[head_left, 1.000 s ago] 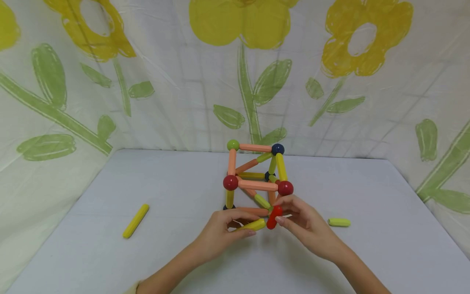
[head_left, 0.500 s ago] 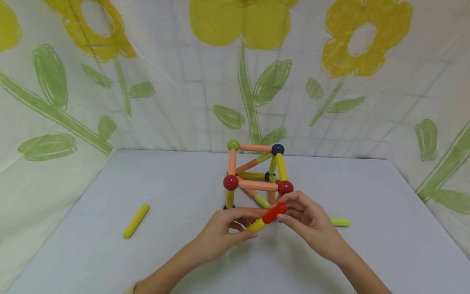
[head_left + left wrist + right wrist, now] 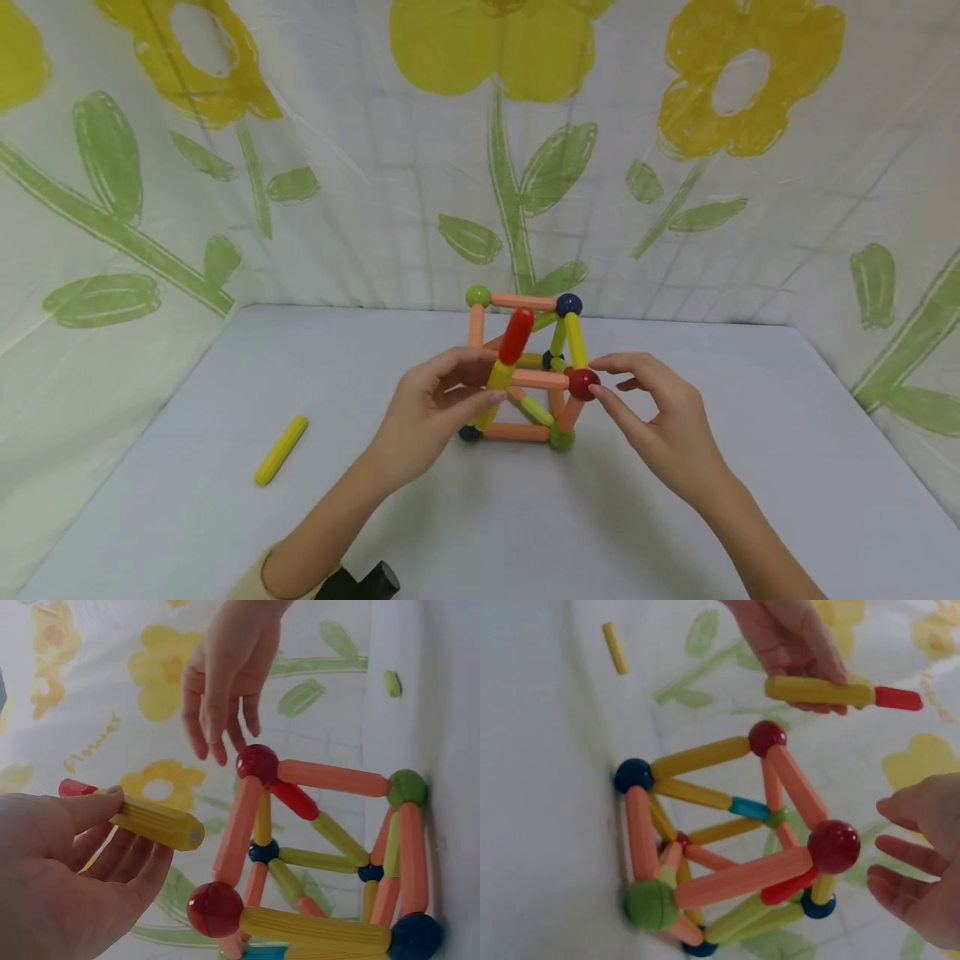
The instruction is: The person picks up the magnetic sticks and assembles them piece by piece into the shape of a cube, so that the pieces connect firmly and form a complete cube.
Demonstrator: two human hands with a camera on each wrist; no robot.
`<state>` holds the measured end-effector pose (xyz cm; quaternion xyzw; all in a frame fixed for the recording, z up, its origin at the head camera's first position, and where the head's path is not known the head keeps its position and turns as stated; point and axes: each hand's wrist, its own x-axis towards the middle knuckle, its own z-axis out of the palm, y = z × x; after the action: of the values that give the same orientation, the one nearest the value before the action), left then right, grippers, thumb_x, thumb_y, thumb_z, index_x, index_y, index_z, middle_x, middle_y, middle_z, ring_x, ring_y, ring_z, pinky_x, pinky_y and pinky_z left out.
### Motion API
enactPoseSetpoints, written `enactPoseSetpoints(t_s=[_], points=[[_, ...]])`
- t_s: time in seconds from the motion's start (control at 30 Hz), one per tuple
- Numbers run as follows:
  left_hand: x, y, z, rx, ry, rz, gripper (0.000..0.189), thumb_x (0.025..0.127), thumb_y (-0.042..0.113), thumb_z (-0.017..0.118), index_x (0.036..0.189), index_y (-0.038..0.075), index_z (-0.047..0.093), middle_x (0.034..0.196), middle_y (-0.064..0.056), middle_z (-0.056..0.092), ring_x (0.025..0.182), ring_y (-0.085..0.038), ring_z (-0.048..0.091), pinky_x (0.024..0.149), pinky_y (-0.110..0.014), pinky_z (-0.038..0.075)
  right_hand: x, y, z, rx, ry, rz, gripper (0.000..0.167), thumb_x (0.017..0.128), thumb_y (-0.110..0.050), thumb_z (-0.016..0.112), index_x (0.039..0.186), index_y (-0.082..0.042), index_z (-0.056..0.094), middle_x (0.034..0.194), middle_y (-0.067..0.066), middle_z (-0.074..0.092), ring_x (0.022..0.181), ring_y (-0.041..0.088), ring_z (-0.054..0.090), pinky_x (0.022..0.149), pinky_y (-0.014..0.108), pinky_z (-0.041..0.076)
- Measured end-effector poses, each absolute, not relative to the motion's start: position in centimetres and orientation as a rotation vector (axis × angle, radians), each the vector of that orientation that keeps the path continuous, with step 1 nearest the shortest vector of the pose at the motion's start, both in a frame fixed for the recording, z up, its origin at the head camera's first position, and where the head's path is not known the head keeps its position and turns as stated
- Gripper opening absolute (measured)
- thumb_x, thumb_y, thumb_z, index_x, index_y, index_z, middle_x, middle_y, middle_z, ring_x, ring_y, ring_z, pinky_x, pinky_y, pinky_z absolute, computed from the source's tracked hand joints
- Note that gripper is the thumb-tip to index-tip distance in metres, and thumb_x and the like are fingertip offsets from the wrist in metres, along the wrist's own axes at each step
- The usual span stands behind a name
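Note:
A yellow magnetic stick [image 3: 501, 375] with a short red stick [image 3: 517, 335] joined to its end is pinched by my left hand [image 3: 423, 412], thumb against fingers, in front of a cube-shaped frame of magnetic sticks and balls [image 3: 517, 432]. The joined pair tilts upward, red end on top. My right hand [image 3: 678, 417] is at the frame's near right top corner, fingers spread around a red ball [image 3: 584, 384]. In the right wrist view a small gap shows between those fingers and the red ball [image 3: 834, 846]. Part of the frame's left side is hidden by my left hand.
A loose yellow stick [image 3: 281, 450] lies on the white table [image 3: 187, 500] to the left. A short light green stick [image 3: 392, 684] lies on the right side, hidden in the head view. Behind the table hangs a flower-patterned cloth [image 3: 360, 208].
The red stick has joined the yellow stick's end. My right hand has released it and moved to the red corner ball. My left hand has raised the pair and turned it upright.

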<state>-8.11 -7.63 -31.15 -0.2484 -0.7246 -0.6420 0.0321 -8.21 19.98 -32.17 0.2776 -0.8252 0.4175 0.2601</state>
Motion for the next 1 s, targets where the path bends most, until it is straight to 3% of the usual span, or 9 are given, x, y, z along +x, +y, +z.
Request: enactPoseSetpoints(t_s=[0.3,0.63,0.83,1.0], points=[[-10.7,-7.0,-30.0,-0.711,-2.009,-1.900,0.036,0.094,-0.012,0.071,0.129,-0.008,0.063,0.122,-0.022,0.069,0.108,-0.028,0.069,0.090,-0.028,0.062,-9.2,19.7,-32.0,0.746,-2.391,1.034,0.026,0.087,0.001,0.084,0.109,-0.012,0.078,0.107,-0.004,0.075,0.095,0.014,0.068,0.080,0.023,0.060],[-12.8,-6.5,-31.0,-0.671,-2.065,-1.764,0.033,0.096,-0.003,0.073,0.128,-0.006,0.067,0.119,-0.021,0.072,0.104,-0.033,0.072,0.094,-0.027,0.060,-9.4,19.9,-31.5,0.793,-2.458,1.041,0.026,0.087,-0.001,0.084,0.109,-0.014,0.079,0.107,-0.006,0.073,0.091,0.012,0.068,0.080,0.023,0.061],[-13.8,-6.3,-32.3,-0.606,-2.167,-1.593,0.033,0.096,0.005,0.077,0.128,0.000,0.072,0.109,-0.014,0.075,0.097,-0.025,0.068,0.076,-0.024,0.053,-9.4,20.0,-31.6,0.804,-2.449,1.059,0.026,0.087,0.000,0.084,0.109,-0.014,0.079,0.108,-0.005,0.073,0.092,0.012,0.067,0.080,0.022,0.060],[-14.1,-6.0,-32.9,-0.572,-2.192,-1.494,0.033,0.093,0.005,0.081,0.124,-0.001,0.075,0.107,-0.014,0.077,0.097,-0.029,0.065,0.075,-0.032,0.050,-9.5,20.1,-31.7,0.808,-2.444,1.071,0.027,0.087,0.000,0.084,0.110,-0.014,0.079,0.108,-0.005,0.073,0.092,0.012,0.067,0.080,0.021,0.061]])
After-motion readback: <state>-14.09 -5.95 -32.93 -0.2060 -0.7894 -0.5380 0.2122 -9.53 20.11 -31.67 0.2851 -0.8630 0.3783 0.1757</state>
